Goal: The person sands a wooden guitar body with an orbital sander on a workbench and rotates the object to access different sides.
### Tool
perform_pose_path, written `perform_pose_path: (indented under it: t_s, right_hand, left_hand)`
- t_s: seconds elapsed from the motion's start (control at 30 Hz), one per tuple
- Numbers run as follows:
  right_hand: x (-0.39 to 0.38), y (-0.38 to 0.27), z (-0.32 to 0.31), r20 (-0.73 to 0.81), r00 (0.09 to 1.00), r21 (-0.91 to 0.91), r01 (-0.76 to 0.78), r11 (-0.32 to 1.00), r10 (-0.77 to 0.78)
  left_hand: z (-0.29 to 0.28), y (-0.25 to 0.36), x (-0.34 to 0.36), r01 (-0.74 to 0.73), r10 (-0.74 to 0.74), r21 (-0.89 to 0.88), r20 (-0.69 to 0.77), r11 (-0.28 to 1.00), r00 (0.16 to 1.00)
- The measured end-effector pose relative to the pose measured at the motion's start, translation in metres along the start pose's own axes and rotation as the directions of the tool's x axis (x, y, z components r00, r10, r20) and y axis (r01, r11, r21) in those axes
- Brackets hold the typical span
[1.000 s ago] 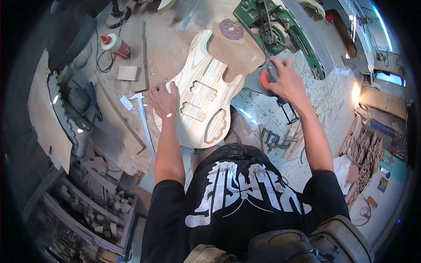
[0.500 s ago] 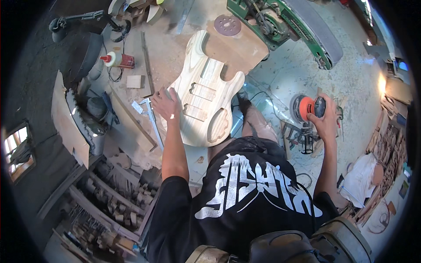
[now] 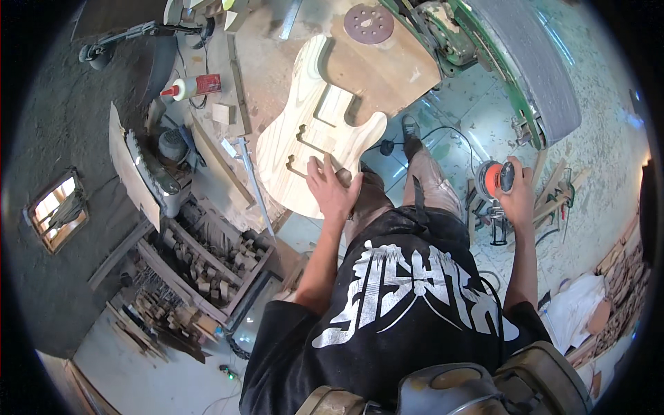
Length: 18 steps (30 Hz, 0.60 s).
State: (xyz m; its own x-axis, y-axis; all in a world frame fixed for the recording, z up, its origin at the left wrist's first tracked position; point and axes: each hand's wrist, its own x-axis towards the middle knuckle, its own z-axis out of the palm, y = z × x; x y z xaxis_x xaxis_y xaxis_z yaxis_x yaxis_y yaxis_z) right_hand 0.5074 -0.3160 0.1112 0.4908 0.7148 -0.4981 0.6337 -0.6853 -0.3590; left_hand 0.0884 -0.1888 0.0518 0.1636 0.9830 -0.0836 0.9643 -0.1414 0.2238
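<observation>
A pale wooden electric guitar body (image 3: 287, 131), with several routed cavities, lies on the workbench in front of me. My left hand (image 3: 333, 190) rests on its near part, fingers apart, covering some of the rounded cavity near the edge. Out to the right, away from the bench, my right hand (image 3: 517, 199) grips an orange and black orbital sander (image 3: 492, 178) by its top. The sander's round pad faces left and touches nothing.
Left of the guitar body lie a caliper (image 3: 254, 183), a small wood block (image 3: 223, 113) and a red-capped glue bottle (image 3: 194, 87). Beyond it is a perforated sanding disc (image 3: 369, 25). A green belt-sanding machine (image 3: 522, 76) stands at the far right. A cable (image 3: 453, 130) crosses the floor.
My left hand has moved right, from the guitar body's left edge onto its near cavity area. My right hand still holds the sander, now slightly lower in view. The view has shifted.
</observation>
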Motion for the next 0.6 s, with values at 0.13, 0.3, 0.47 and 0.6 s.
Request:
perform_pose_path:
  t_s: [0.13, 0.3, 0.47, 0.6]
  right_hand:
    - [0.007, 0.014, -0.002, 0.027, 1.000, -0.039, 0.014, 0.999, -0.013]
    - [0.007, 0.017, -0.005, 0.019, 1.000, -0.046, 0.006, 0.999, -0.005]
    - [0.001, 0.018, -0.005, -0.058, 0.990, -0.105, 0.125, 0.987, -0.131]
    - [-0.008, -0.012, -0.011, -0.118, 0.954, -0.109, 0.262, 0.959, -0.274]
  left_hand:
    - [0.004, 0.030, 0.004, 0.127, -0.145, 0.149, 0.117, 0.981, 0.983]
    - [0.004, 0.028, 0.007, 0.169, -0.174, 0.044, 0.182, 0.985, 0.968]
    - [0.008, 0.017, 0.007, 0.061, -0.066, 0.036, 0.131, 0.997, 0.989]
    - [0.003, 0.009, 0.002, 0.045, -0.047, 0.014, 0.165, 0.999, 0.985]
